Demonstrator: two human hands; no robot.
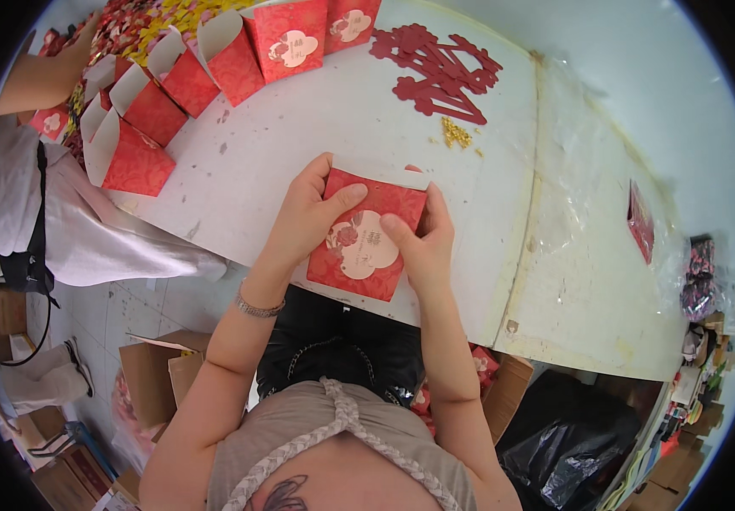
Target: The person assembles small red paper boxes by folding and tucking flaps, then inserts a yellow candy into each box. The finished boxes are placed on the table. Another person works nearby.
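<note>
A red patterned paper gift box [359, 247] with a pale flower-shaped label is between my two hands, over the near edge of the white table. My left hand [320, 204] grips its upper left side, thumb lying across the front. On the other side my right hand [429, 238] holds the right edge, its thumb pressing beside the label. The white inner edge of the box shows at the top. My fingers behind it are hidden. Beyond it on the table are dark red cut-out pieces [444, 72] in a heap and a small scatter of gold bits [455, 134].
Several open red boxes [239, 64] stand in a curved row at the far left, before a colourful pile [141, 34]. A co-worker's arm [43, 81] reaches in there. Clear plastic film [593, 204] lies on the right side; a cardboard box [150, 375] stands below left.
</note>
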